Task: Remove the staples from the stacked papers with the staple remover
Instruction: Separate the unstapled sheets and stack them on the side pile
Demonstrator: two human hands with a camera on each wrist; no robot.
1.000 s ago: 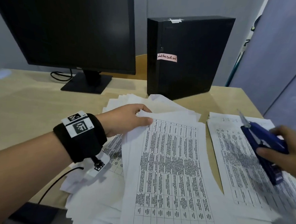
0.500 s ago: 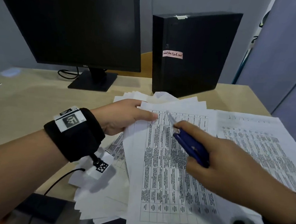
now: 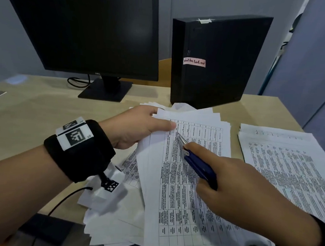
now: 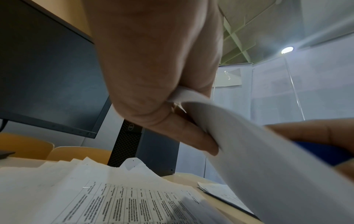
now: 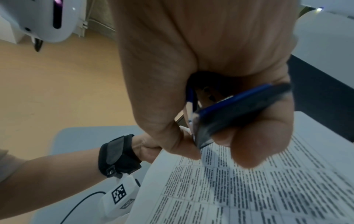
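A stapled set of printed table sheets [image 3: 188, 181] lies on top of a loose heap of papers in the middle of the desk. My left hand [image 3: 138, 125] pinches its top left corner, thumb on top, and lifts it, as the left wrist view shows [image 4: 191, 115]. My right hand [image 3: 245, 187] grips a blue staple remover [image 3: 199, 165] with a metal tip. The tip touches the sheet just right of my left thumb. In the right wrist view the staple remover [image 5: 239, 109] sits between thumb and fingers. Another staple [image 4: 86, 188] shows on a lower sheet.
A second pile of printed sheets [image 3: 292, 168] lies to the right. A black monitor [image 3: 87, 29] and a black desktop computer [image 3: 215, 59] stand at the back of the wooden desk [image 3: 34, 115]. A cable runs from my left wrist band off the desk's front edge.
My right hand carried the staple remover from over the right pile leftward to the top left corner of the middle sheets. My left hand kept its pinch on that corner.
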